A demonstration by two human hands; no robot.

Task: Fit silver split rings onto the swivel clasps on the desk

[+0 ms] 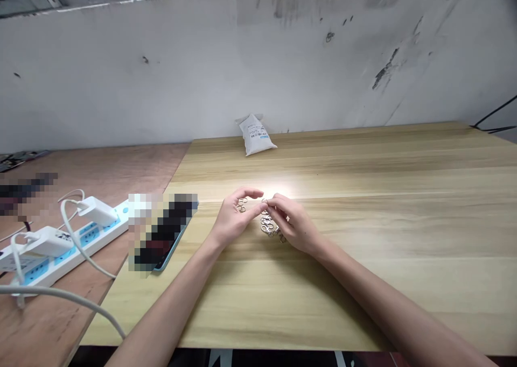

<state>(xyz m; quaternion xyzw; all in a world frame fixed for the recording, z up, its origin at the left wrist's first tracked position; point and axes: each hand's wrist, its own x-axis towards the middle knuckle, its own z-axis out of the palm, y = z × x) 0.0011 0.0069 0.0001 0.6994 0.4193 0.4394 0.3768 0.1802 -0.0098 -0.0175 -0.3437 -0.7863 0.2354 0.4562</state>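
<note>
My left hand (234, 216) and my right hand (293, 221) meet over the middle of a pale wooden table (363, 238). The fingers of both are pinched together around small metal rings and clasps. A few small rings (241, 205) show inside my left hand's curled fingers. A small ring (264, 201) is pinched between the fingertips of both hands. Below it a cluster of silver clasps (269, 227) lies or hangs by my right hand; I cannot tell whether it rests on the table.
A white packet (255, 135) leans against the stained wall at the table's far edge. A phone (163, 238) lies at the table's left edge. On the lower reddish bench to the left sits a white power strip (60, 248) with chargers and cables.
</note>
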